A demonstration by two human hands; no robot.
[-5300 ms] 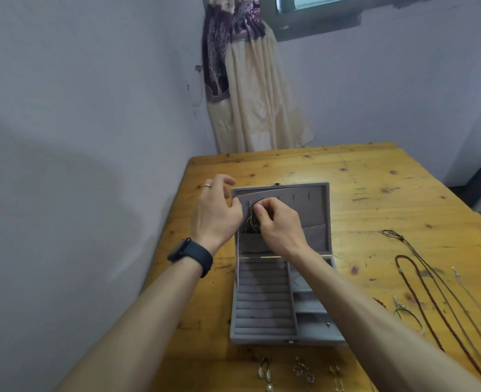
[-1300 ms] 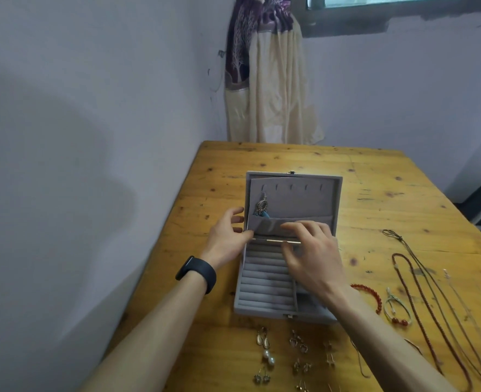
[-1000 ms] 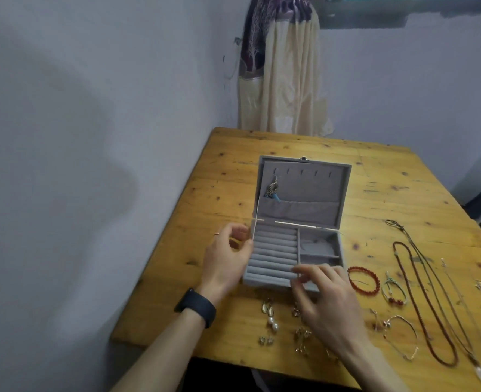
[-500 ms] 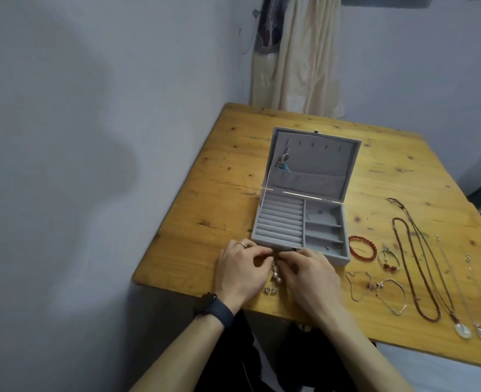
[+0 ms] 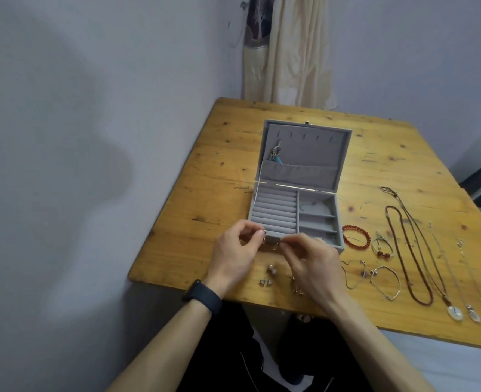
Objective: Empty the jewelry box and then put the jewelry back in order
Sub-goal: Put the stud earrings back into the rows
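Fingers (image 5: 253,232) of left hand (image 5: 233,257) curled, thumb and forefinger pinching an earring (image 5: 264,240). Right hand (image 5: 314,264) likewise curled, fingertips (image 5: 286,247) nipping a small hoop (image 5: 274,248). Both pieces too small to tell whether they join. Both pinches held just above front edge of box (image 5: 293,210), hands nearly touching. Dark band (image 5: 202,297) on left wrist.

Box grey, open, on table (image 5: 205,176), lid tilted back. Left half of base: ring rolls in rows. Right half: three compartments, something thin lying in the far one, too faint to name. Lid lining has a row of hooks over a pocket; one pendant (image 5: 276,154) with a blue bit hangs at far left hook, dipping into pocket.

On table, near edge, between and under the hands: loose earrings (image 5: 270,270), several pairs. Right of box: red bracelet (image 5: 356,240) just beside it, then a green cord bracelet (image 5: 382,246), thin chains (image 5: 385,281), and long necklaces (image 5: 409,250) laid out side by side, pendants toward near edge.

Curtain (image 5: 287,52) hangs in the corner behind table.
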